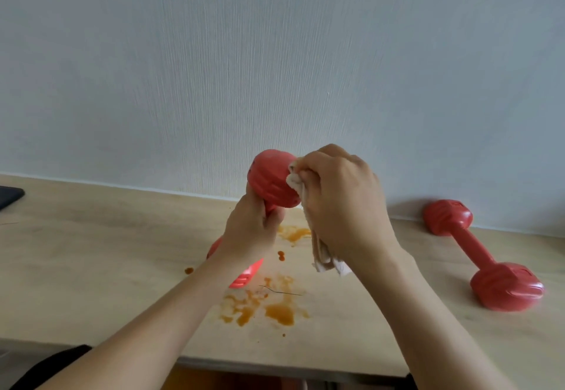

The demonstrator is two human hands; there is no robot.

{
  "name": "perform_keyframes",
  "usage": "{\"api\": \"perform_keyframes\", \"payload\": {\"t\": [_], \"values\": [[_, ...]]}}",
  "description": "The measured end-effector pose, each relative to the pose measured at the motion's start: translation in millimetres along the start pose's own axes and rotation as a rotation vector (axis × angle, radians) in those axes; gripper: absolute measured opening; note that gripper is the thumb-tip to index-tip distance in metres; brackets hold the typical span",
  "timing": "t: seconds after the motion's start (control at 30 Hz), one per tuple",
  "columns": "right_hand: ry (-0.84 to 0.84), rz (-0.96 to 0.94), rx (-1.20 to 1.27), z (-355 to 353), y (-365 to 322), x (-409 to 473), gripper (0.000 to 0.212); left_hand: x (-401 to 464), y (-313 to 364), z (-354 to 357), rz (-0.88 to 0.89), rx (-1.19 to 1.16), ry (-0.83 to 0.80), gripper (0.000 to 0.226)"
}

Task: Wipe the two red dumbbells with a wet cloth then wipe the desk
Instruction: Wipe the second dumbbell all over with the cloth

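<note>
Above your stained tabletop (91, 267), your left hand (249, 230) grips the rigid dumbbell (273, 183) by its handle while your right hand (342, 200) clutches the limp cloth (324, 255).

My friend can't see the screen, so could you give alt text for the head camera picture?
A person's left hand holds a red dumbbell up by its handle while the right hand rubs its upper end with a white cloth. Below, orange stains mark the wooden desk, where a second red dumbbell lies at right.
</note>
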State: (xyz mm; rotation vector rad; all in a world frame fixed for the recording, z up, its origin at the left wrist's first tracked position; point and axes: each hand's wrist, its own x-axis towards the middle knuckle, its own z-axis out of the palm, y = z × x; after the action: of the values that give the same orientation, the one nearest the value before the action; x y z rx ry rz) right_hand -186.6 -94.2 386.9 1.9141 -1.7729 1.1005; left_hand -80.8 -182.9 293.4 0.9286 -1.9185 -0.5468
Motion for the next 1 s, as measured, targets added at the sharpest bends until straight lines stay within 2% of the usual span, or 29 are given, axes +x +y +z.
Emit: {"api": "perform_keyframes", "payload": {"t": [0.07, 0.17, 0.27, 0.37, 0.5, 0.7, 0.8, 0.9, 1.0], "values": [[-0.005, 0.067, 0.075, -1, 6, 4, 0.014, -1, -1, 1, 0.009, -0.014, -0.017, 0.012], [-0.08, 0.242, 0.187, -1, 25, 11, 0.015, -5, -2, 2, 0.014, -0.058, -0.049, 0.022], [-0.113, 0.343, 0.271, 0, 35, 14, 0.016, -6, -4, 3, 0.064, -0.047, -0.065, 0.019], [-0.08, 0.332, 0.28, -2, 31, 6, 0.014, -5, -4, 3, 0.051, -0.004, -0.062, 0.018], [0.029, 0.182, 0.239, -8, 9, -13, 0.015, -4, -2, 2, 0.065, -0.026, -0.059, 0.015], [-0.046, 0.365, 0.333, -4, 31, -6, 0.014, -13, 4, 2, 0.059, 0.036, -0.086, 0.016], [-0.064, 0.409, 0.371, -1, 40, -6, 0.015, -13, 12, 1, 0.04, -0.016, -0.111, 0.03], [0.014, 0.348, 0.339, 0, 41, -13, 0.012, -9, 16, -2, -0.012, -0.117, -0.154, 0.017], [0.146, 0.093, 0.288, 1, 28, -28, 0.01, -5, 15, -4, -0.039, -0.153, -0.138, 0.041]]}}
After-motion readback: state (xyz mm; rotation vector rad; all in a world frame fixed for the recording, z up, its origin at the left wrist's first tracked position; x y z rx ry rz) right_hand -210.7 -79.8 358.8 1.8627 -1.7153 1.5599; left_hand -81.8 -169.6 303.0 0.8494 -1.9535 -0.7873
